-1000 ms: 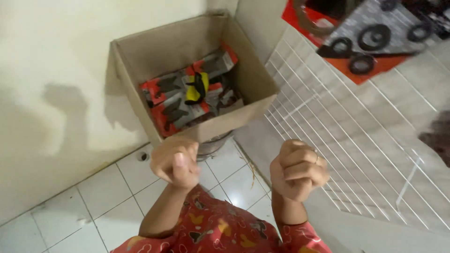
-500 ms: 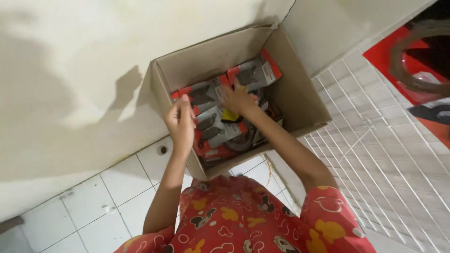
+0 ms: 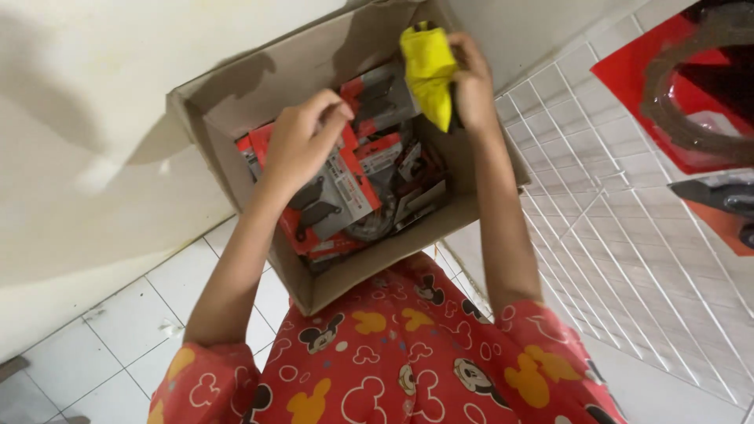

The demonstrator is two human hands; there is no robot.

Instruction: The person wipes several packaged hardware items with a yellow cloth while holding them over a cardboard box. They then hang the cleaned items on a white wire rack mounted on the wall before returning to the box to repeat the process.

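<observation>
Yellow cloth (image 3: 429,72) in right hand (image 3: 472,82)

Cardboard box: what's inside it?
The cardboard box holds red-and-grey carded parts packs, jumbled. The left hand covers some; lower layers are hidden. The right hand holds a yellow cloth.

both arms reach forward, bare from the red patterned sleeves. the left hand (image 3: 302,141) hangs with fingers curled loosely downward, wrist bent. the right hand (image 3: 471,82) is raised farther out, fingers closed tight in a grip.
</observation>
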